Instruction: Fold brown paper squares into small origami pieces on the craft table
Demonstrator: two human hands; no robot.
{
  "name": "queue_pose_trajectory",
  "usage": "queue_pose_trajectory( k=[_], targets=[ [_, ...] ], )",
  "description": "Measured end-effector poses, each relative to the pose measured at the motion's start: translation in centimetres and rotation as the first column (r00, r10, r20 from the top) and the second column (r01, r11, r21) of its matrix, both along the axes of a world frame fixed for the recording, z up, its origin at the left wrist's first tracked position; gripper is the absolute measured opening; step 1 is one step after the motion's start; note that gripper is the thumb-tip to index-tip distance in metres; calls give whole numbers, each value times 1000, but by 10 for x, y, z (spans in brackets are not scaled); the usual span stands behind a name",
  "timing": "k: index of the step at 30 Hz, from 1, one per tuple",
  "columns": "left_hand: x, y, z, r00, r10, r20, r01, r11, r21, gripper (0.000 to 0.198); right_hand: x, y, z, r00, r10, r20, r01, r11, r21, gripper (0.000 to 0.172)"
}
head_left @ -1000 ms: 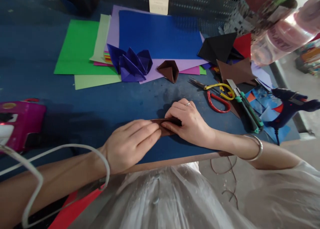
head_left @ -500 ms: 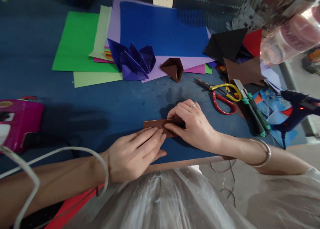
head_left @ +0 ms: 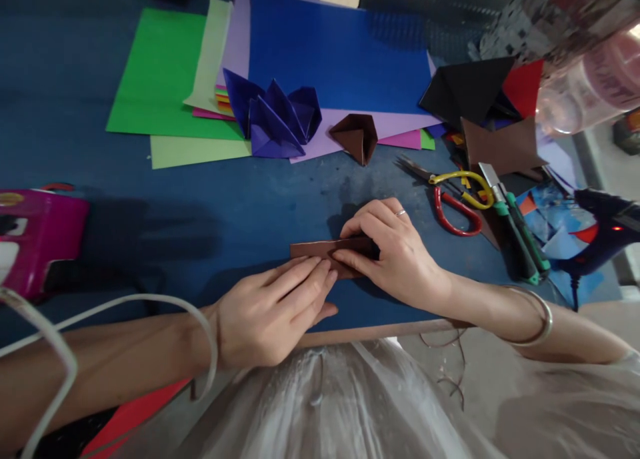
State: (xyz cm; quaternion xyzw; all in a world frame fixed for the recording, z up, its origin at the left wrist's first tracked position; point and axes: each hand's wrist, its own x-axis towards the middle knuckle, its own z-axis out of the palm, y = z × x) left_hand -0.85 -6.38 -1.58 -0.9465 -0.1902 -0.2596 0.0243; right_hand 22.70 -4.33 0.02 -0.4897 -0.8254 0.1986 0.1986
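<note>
A folded strip of brown paper [head_left: 315, 249] lies on the blue table near its front edge. My right hand [head_left: 395, 255] is curled over the strip's right end, fingers pressed on it, a ring on one finger. My left hand [head_left: 273, 312] lies flat with its fingers stretched out, the tips touching the strip's near edge. Behind the hands sit a small folded brown paper piece [head_left: 357, 136] and a folded purple paper shape [head_left: 277, 119].
Sheets of green [head_left: 155, 75], blue [head_left: 340, 55] and lilac paper lie at the back. Red and yellow scissors [head_left: 453, 199], a green-handled cutter [head_left: 515, 225] and a blue glue gun [head_left: 600, 232] are at right. A magenta device [head_left: 35, 235] with white cable stands left.
My left hand has slid back toward me, uncovering the left end of the brown strip. My right hand stays pressed on the strip. The view has shifted slightly.
</note>
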Motion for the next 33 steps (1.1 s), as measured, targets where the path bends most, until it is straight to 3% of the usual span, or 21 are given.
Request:
queue_pose_trajectory(
  k=[12, 16, 23, 33],
  targets=[
    [3, -2, 0, 998, 8, -59, -1, 994, 111, 26, 0, -1, 0, 999, 4, 39, -5, 1000, 23, 13],
    [4, -2, 5, 993, -23, -113, 32, 996, 81, 28, -2, -5, 1, 998, -7, 54, 7, 1000, 17, 11],
    [5, -4, 5, 991, 1, -130, 5, 999, 50, 30, -4, -13, 7, 996, 44, 77, -42, 999, -24, 32],
    [8, -7, 5, 992, 19, -124, -11, 998, 65, 31, -2, -14, 4, 993, 60, 98, -60, 998, 1, 38]
  ],
)
